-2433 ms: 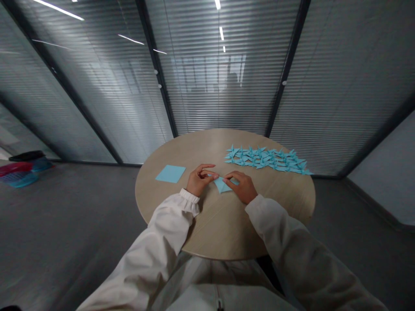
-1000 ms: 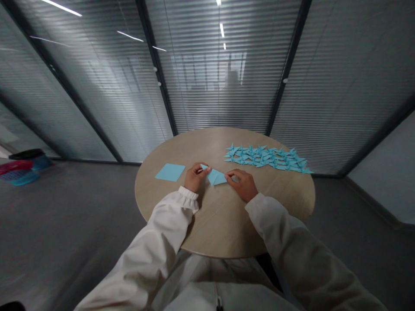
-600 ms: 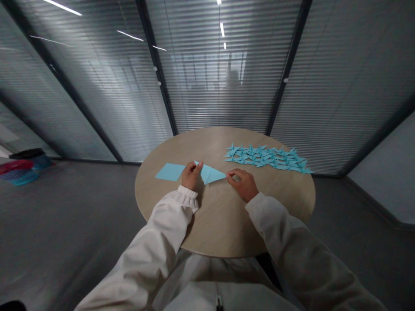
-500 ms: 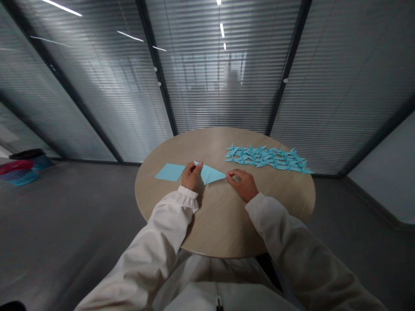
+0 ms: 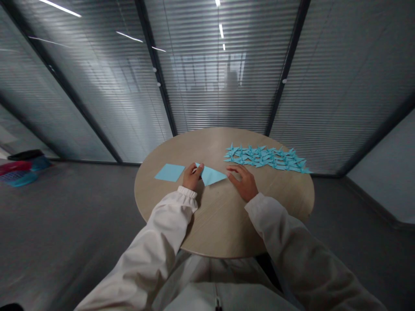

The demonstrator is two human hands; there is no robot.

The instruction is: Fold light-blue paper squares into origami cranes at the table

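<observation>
Between finger and thumb, my left hand (image 5: 192,176) pinches the left end of a folded sheet of light blue origami paper (image 5: 211,176). The paper narrows to a point on the right and shows crease lines. Close by that point is my right hand (image 5: 242,182), its thumb and forefinger apart; whether a fingertip still touches the paper I cannot tell. Left of my left hand lies blue paper (image 5: 170,172), flat on the table.
Rows of small folded blue paper figures (image 5: 266,157) lie at the back right of the round wooden table (image 5: 223,220). Behind it stand glass panels with blinds (image 5: 210,103). Red and blue baskets (image 5: 18,173) are on the floor at far left.
My right thumb and forefinger have parted at the paper's pointed tip, where they were pinched together before. My left hand keeps its hold on the paper.
</observation>
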